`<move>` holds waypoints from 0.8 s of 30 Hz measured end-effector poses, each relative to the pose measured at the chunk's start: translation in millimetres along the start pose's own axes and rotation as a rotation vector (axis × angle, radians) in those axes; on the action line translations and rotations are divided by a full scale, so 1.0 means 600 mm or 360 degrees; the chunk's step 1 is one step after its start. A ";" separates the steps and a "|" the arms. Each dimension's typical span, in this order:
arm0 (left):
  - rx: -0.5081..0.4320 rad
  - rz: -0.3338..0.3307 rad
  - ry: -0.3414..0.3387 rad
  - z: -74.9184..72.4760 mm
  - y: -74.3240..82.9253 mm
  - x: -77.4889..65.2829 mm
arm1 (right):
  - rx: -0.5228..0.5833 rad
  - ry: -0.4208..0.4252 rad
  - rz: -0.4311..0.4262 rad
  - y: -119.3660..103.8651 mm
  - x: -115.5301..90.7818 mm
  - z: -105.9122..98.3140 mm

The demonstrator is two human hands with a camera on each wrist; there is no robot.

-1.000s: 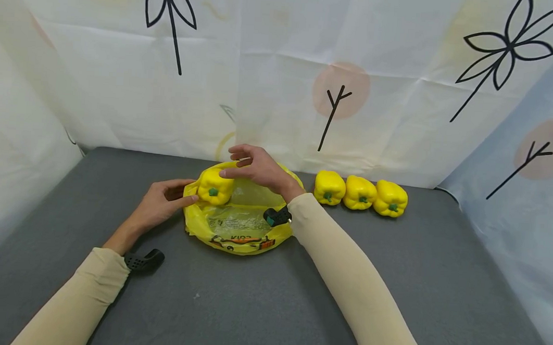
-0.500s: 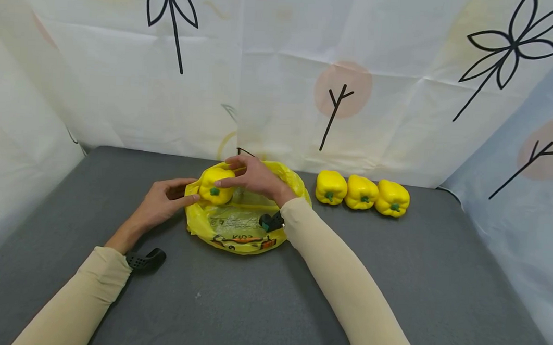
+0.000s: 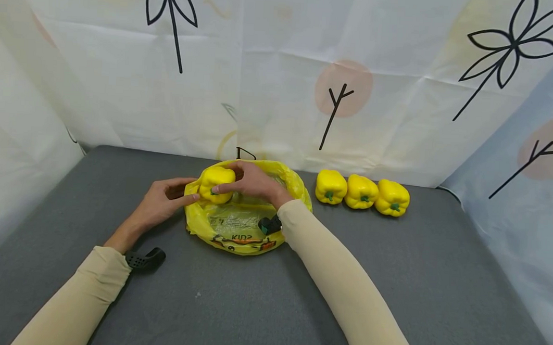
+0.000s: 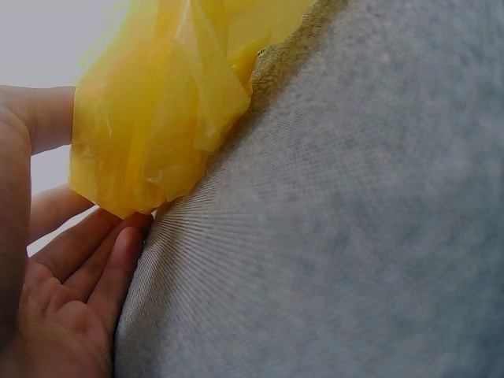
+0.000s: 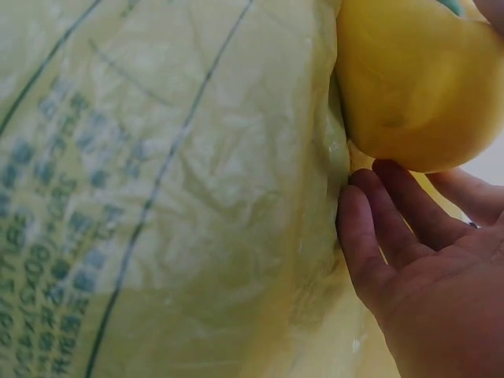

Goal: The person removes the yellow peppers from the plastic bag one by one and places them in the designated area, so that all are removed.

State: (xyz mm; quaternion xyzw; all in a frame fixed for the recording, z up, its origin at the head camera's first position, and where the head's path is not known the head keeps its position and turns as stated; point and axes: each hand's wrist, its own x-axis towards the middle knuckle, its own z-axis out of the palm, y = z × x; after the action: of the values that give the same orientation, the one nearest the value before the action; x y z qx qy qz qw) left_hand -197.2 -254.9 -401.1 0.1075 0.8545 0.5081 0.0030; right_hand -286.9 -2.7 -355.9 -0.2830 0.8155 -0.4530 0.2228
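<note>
A yellow plastic bag (image 3: 245, 223) with printing lies on the grey table, its mouth spread wide. Inside its left part sits a yellow bell pepper (image 3: 216, 182), green stem toward the front. My right hand (image 3: 254, 182) reaches over the bag and grips this pepper, thumb in front and fingers at its far side. In the right wrist view the fingertips reach under the pepper (image 5: 421, 87), beside the bag wall (image 5: 220, 197). At the bag's left rim my left hand (image 3: 162, 203) holds the plastic between thumb and fingers. The thumb tip is hidden by the bag (image 4: 157, 110) in the left wrist view.
Three more yellow bell peppers, a left one (image 3: 330, 187), a middle one (image 3: 361, 191) and a right one (image 3: 391, 198), lie in a row right of the bag. Behind the grey table (image 3: 213, 304) hangs a printed white cloth (image 3: 275, 104).
My right hand has moved down and slightly left, and its thumb and fingers have closed round the pepper in the bag. My left hand has stayed at the rim.
</note>
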 end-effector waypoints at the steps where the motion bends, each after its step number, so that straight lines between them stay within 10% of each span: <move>1: 0.0000 0.0000 -0.0001 0.000 0.000 0.000 | -0.0004 -0.0004 0.0001 0.000 0.000 0.000; 24: 0.0051 0.0001 -0.0004 -0.001 0.001 -0.001 | -0.0011 0.0050 -0.0067 -0.017 -0.033 -0.016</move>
State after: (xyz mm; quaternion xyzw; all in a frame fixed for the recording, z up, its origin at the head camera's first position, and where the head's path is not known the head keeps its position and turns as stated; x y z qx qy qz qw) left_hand -196.6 -255.4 -400.0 0.1084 0.8626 0.4942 0.0023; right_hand -275.9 12.0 -340.3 -0.2938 0.8143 -0.4591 0.1993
